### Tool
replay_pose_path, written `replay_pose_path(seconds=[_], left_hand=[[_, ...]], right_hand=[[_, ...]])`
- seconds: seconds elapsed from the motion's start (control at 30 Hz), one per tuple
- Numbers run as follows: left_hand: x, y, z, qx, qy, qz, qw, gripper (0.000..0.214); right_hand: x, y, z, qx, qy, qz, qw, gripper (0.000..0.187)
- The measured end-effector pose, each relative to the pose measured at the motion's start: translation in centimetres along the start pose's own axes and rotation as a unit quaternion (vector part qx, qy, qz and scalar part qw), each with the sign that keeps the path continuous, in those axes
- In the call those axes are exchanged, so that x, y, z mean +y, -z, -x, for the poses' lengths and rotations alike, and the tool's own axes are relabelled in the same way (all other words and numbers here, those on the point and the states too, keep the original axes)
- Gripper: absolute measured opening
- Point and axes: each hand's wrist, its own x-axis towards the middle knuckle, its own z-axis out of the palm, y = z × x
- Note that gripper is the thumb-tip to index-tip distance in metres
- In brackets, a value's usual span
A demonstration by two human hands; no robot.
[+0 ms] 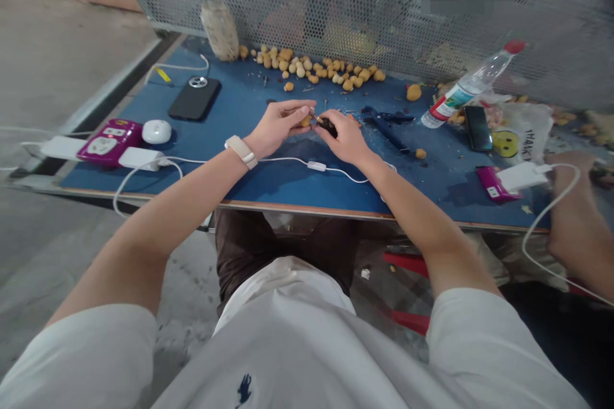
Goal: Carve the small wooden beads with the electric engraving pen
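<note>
Over the middle of the blue table (pixel 268 182), my left hand (pixel 282 123) pinches a small yellow-brown round piece (pixel 306 121), partly hidden by the fingers. Close beside it, my right hand (pixel 344 134) is closed around a dark-handled tool (pixel 328 126) with a thin metal tip. The tip points left and meets the round piece or lies just at it; I cannot tell which. Behind my hands, a row of similar round pieces (pixel 300 67) lies along the mesh panel. Blue-handled pliers (pixel 388 131) rest to the right of my right hand.
A jar (pixel 219 30), a black phone (pixel 194 98), a purple power socket (pixel 109 142) and a white case (pixel 157 131) stand left. To the right are a tilted bottle (pixel 472 86), another phone (pixel 478 128) and another person's arm (pixel 578 217). A white cable (pixel 288 159) crosses the table.
</note>
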Motion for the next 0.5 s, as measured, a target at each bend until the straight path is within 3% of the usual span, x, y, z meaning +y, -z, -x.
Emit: replay_pose_path(seconds=[0.5], left_hand=[[0.19, -0.01, -0.04, 0.004, 0.029, 0.006, 1.0, 0.024]], right_hand=[[0.25, -0.05, 0.0, -0.001, 0.009, 0.006, 1.0, 0.068]])
